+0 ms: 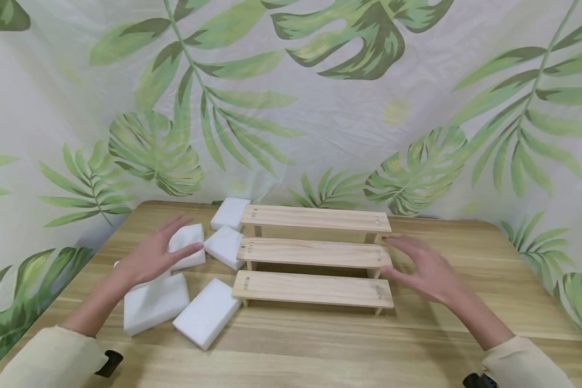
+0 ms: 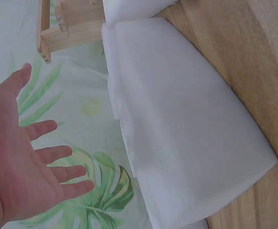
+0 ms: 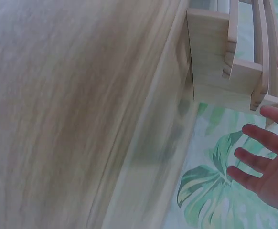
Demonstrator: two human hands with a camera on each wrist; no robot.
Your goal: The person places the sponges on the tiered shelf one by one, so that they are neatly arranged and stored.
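Note:
A three-step wooden rack (image 1: 315, 251) stands on the table, its plank tiers rising toward the back. Beside its right end is my right hand (image 1: 424, 269), fingers spread and holding nothing; in the right wrist view the rack's side panel (image 3: 209, 57) shows near that hand (image 3: 272, 162). Over on the left, my left hand (image 1: 150, 253) hovers above several white foam blocks (image 1: 156, 303), its fingers extended. The left wrist view shows that palm (image 2: 19, 162) bare, with a white block (image 2: 177, 119) close by. Part of one block is hidden beneath the left hand and forearm.
Another white block (image 1: 207, 312) lies before the rack's left front corner, and one (image 1: 229, 213) sits at its back left. The wooden table (image 1: 320, 350) ends at a leaf-patterned cloth (image 1: 320, 108) behind.

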